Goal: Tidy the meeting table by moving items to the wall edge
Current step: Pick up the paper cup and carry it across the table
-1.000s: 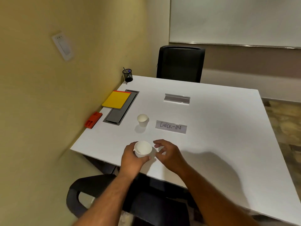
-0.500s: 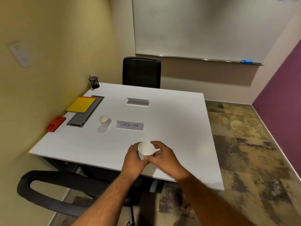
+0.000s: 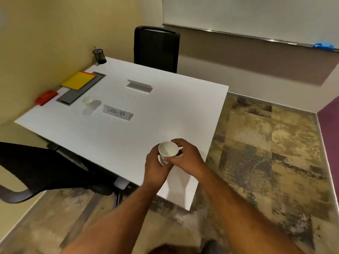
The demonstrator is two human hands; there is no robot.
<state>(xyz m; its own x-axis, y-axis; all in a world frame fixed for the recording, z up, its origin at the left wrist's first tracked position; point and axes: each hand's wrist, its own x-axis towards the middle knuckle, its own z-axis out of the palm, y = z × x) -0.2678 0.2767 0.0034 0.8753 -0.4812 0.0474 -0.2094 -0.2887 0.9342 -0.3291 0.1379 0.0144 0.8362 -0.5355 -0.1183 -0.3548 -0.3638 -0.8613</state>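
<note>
One sign (image 3: 117, 112) reading "CHECK-IN", white table (image 3: 165, 110)

Bare table (image 3: 165, 114) toward wall; second cup (image 3: 89, 102), CHECK-IN sign (image 3: 117, 112) between.

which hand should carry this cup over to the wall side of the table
Left, probably. The left hand already wraps the cup from the wall side, so it need not cross the body. The right hand only steadies the cup from the far side. The wall edge lies left, past the other cup.

Head view, angled down over table (image 3: 165, 114)
</note>
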